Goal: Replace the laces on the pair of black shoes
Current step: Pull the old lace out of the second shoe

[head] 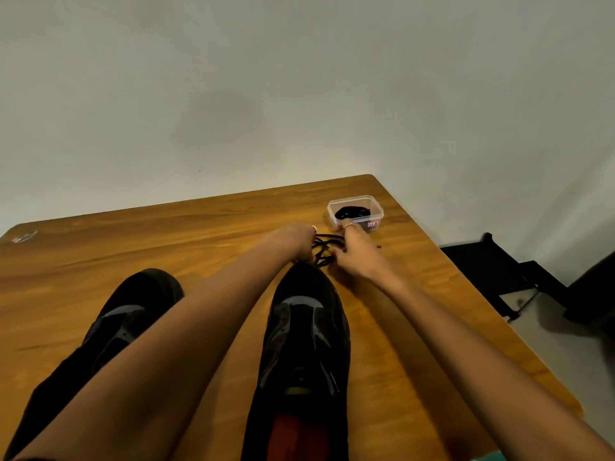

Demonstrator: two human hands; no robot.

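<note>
Two black shoes stand on the wooden table [166, 234], toes pointing away from me. The right shoe [304, 334] has bare eyelets and a red insole showing. The left shoe [129, 314] is partly hidden by my left forearm. A loose black lace [324, 249] lies tangled on the table just beyond the right shoe's toe. My left hand [294, 241] grips the lace at its left side. My right hand [354, 251] touches the lace from the right, fingers spread, a ring on one finger.
A small clear plastic tub [356, 211] holding a coiled black lace stands near the table's far right corner, just behind my right hand. Beyond the table's right edge stand a black frame [492, 271] and a dark object on the floor.
</note>
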